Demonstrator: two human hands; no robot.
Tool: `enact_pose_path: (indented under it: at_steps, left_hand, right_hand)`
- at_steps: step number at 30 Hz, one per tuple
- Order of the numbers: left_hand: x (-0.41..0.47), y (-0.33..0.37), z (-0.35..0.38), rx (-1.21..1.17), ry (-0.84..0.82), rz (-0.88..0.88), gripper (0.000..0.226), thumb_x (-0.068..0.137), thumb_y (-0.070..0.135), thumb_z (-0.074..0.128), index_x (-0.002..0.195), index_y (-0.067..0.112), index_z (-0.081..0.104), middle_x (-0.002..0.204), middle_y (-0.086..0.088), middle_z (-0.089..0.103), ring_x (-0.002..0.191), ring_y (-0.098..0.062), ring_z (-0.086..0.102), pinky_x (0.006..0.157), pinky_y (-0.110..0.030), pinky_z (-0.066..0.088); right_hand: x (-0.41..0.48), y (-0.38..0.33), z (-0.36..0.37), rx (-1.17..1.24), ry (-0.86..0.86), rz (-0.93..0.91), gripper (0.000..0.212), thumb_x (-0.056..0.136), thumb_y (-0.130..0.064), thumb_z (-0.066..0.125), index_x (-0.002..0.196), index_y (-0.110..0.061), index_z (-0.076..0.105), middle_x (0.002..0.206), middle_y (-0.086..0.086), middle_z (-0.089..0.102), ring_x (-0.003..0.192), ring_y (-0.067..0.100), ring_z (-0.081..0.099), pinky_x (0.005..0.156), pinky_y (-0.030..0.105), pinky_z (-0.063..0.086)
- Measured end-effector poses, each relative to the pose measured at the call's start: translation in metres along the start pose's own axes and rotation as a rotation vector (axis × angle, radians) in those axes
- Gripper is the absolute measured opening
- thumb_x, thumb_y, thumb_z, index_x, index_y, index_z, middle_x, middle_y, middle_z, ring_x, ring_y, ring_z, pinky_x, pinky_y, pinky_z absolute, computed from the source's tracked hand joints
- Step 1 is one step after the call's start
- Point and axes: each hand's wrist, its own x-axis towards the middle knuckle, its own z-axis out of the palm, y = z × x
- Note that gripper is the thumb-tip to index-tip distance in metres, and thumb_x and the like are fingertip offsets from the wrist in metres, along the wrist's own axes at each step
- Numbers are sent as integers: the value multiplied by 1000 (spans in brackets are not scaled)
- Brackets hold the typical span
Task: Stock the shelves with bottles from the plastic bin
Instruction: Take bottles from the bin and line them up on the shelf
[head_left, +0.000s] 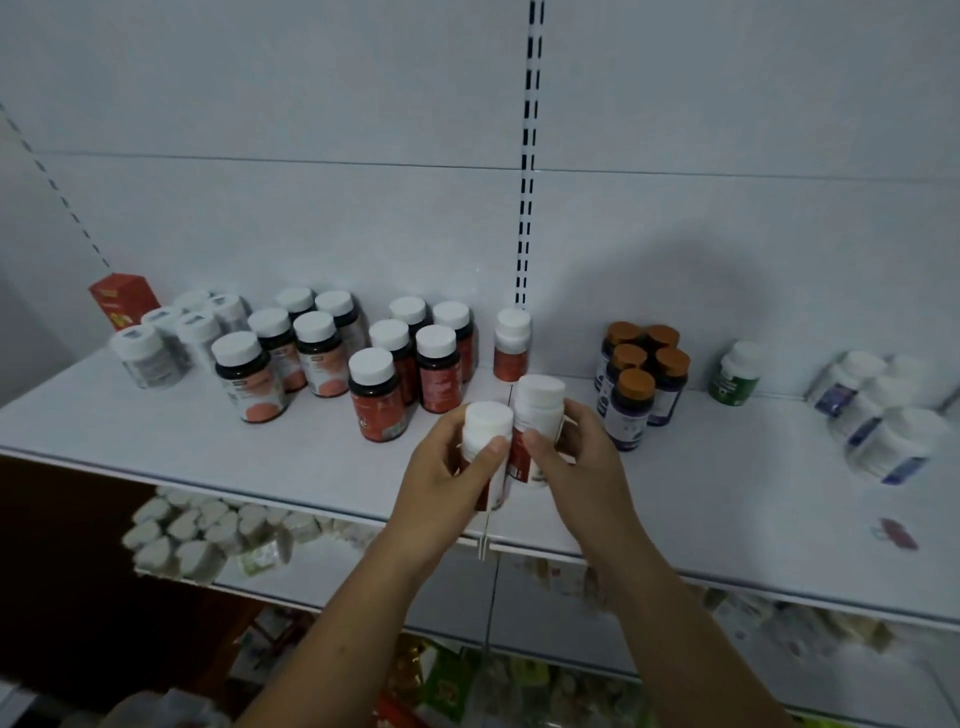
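My left hand (447, 467) grips a white bottle with a white cap (487, 423) and a red label. My right hand (576, 452) grips a second, like bottle (540, 402) right beside it. Both bottles are upright, side by side, just above the front half of the white shelf (322, 457). A third bottle of the same kind (511, 345) stands at the back of the shelf, behind the two in my hands. The plastic bin is out of view.
On the shelf stand dark bottles with white caps (374, 392) at left, clear white-capped ones (150, 356) and a red box (122, 301) far left, orange-capped bottles (636, 400), a green-label bottle (737, 374) and white bottles (883, 421) at right. Lower shelves (363, 566) hold more goods.
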Motion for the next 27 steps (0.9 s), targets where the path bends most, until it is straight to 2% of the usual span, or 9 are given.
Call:
enact_pose_path:
  at_steps: [3,5,9,12,15,18,20,23,27]
  left_hand:
    - [13,-10,0,-31,-42,5,36,101,26,70,135,34,60,124,8,73,115,-15,71,86,-34,63]
    - [24,-17,1,-36,-43,16,36,102,20,70,134,28,58,124,2,72,112,-20,71,83,-38,64]
    - [47,-30,7,-38,-17,41,43,100,18,73,138,24,53,131,-2,67,116,-16,69,91,-40,60]
    - [60,-40,11,-47,-22,35,50,94,30,75,139,31,53,135,4,66,123,-14,65,104,-48,57]
    - [67,-42,14,-31,-65,71,49,96,28,71,141,34,53,136,10,66,127,-10,63,107,-40,54]
    - [74,-43,18,-40,-74,100,46,104,15,65,144,33,52,129,19,69,120,-2,65,96,-25,56]
    - [78,-43,21,-35,-52,112,49,105,13,64,150,27,50,130,17,69,118,-4,67,93,-24,56]
    - [83,-42,28,-14,-18,153,55,104,10,63,153,27,46,144,11,63,134,-9,60,107,-28,50]
    - [90,-45,37,-38,0,197,69,100,14,64,162,22,35,159,2,52,148,-19,48,123,-52,40]
  right_hand:
    - [12,12,5,-55,9,-16,46,97,-19,74,138,-28,56,125,-17,66,107,-10,63,79,8,52]
    - [21,20,8,-93,5,-15,48,98,-19,72,142,-26,55,128,-13,65,110,-7,63,80,6,51]
    - [44,27,15,-87,16,-16,48,99,-21,71,143,-27,54,131,-6,66,113,1,64,80,8,53]
    - [63,27,21,-81,25,-1,45,100,-24,70,143,-28,57,131,-7,68,110,0,66,79,9,53]
    - [75,26,24,-34,24,20,45,98,-24,71,142,-29,60,130,-8,72,109,2,69,87,18,58]
    - [81,28,26,-20,9,48,40,100,-19,67,139,-30,64,127,-8,73,114,8,70,100,34,58]
    - [83,32,28,-18,5,61,36,102,-14,60,133,-29,69,124,-8,75,114,10,71,104,41,57]
    - [85,33,30,-1,13,74,37,104,-12,51,127,-33,71,124,-9,76,116,11,70,107,46,55]
    - [87,29,32,26,-14,83,38,106,-16,47,132,-31,70,126,-9,75,118,11,69,109,44,53]
